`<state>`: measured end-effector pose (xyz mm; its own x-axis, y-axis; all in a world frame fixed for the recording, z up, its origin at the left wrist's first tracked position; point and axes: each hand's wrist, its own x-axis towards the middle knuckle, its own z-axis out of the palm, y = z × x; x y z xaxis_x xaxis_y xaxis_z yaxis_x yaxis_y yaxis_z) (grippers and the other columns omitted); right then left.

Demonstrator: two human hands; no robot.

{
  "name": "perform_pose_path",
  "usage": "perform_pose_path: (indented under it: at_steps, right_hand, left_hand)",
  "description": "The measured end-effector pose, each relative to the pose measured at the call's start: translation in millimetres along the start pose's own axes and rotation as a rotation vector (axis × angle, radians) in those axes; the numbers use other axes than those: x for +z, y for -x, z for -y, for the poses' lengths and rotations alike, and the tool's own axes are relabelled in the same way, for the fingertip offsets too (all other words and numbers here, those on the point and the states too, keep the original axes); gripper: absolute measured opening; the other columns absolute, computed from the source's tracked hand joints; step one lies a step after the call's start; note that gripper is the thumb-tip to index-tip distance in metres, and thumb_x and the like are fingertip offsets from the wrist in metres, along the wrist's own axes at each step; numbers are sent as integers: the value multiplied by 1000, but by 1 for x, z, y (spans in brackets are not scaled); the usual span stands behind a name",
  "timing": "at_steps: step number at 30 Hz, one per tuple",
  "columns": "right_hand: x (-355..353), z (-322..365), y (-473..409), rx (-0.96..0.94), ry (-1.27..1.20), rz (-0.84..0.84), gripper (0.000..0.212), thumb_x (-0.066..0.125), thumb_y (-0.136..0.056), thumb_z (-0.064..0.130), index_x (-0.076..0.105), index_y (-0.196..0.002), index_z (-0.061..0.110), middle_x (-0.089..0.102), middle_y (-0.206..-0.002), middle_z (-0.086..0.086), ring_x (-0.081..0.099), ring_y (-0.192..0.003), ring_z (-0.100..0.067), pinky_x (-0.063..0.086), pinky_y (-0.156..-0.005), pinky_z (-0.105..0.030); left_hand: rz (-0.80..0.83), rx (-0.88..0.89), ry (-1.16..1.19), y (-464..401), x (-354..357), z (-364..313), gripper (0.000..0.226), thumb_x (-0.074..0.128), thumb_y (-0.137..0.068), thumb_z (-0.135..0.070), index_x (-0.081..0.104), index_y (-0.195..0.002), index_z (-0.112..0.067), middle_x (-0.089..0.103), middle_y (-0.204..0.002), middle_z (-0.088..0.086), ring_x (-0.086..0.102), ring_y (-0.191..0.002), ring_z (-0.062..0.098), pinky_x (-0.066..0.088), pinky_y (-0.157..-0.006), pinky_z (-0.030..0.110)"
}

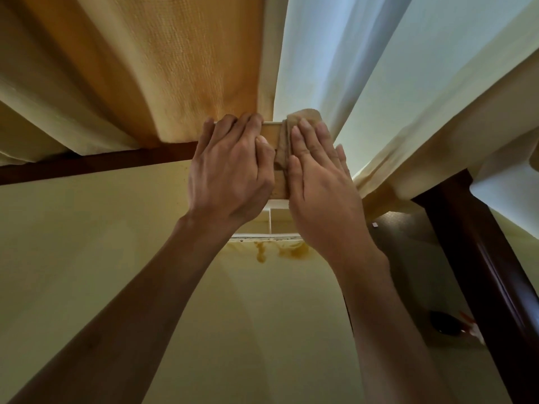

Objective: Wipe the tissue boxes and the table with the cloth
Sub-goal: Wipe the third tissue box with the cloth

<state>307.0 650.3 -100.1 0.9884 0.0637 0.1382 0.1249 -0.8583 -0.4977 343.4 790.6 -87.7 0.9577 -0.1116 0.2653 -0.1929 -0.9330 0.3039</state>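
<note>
A tan tissue box [269, 135] stands near the table's far edge, mostly covered by my hands. My left hand [233, 167] grips its left side, fingers curled over the top edge. My right hand [318, 176] lies flat on a folded beige cloth [303, 116], pressing it against the box's right part. A second, white box [275, 220] shows just below, between my wrists. The table [87, 243] is covered in a pale yellow surface with a brownish stain [280, 250] in front of the white box.
A dark wooden rail [87, 166] runs along the table's far edge. Yellow and white curtains [364, 68] hang behind. At the right, a dark wooden post [481, 258] slants down beside a dark floor with a small black object [446, 322].
</note>
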Motion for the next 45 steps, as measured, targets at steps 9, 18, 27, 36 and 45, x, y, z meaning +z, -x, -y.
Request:
perform_pose_path:
  at_steps: [9, 18, 27, 36, 45]
  right_hand:
    - [-3, 28, 82, 85, 48, -83, 50, 22, -111, 32, 39, -156, 18, 30, -165, 4, 11, -157, -8, 9, -129, -41]
    - [-3, 18, 40, 62, 53, -44, 56, 15, -109, 35, 35, -158, 17, 28, -167, 2, 9, -158, -11, 2, -130, -43]
    - [0, 9, -8, 48, 65, 1, 59, 15, -106, 36, 21, -163, 20, 14, -171, 5, 0, -158, -11, -3, -129, -37]
    - [-3, 14, 22, 63, 49, -15, 57, 15, -108, 34, 26, -161, 19, 18, -170, 5, 0, -158, -9, -2, -129, -37]
    - [-7, 16, 52, 56, -28, -37, 54, 18, -109, 36, 34, -158, 20, 25, -166, 6, 6, -158, -8, 5, -130, -45]
  left_hand:
    - [-18, -11, -33, -1, 0, -1, 49, 25, -102, -30, 55, -138, -17, 62, -135, -4, 49, -128, 13, 26, -119, 38]
    - [-21, 2, -4, -1, -1, 0, 48, 27, -101, -29, 56, -137, -15, 63, -131, -1, 51, -125, 14, 30, -116, 39]
    - [-21, -4, 2, 0, -1, 0, 47, 27, -101, -29, 55, -136, -16, 62, -133, -2, 49, -126, 15, 30, -114, 38]
    - [-24, -16, 1, 0, 0, -1, 49, 25, -100, -30, 55, -137, -17, 62, -133, -4, 49, -127, 12, 28, -116, 36]
    - [-7, -7, -5, 0, 0, 1, 49, 24, -101, -31, 55, -137, -18, 62, -134, -5, 49, -128, 12, 27, -116, 38]
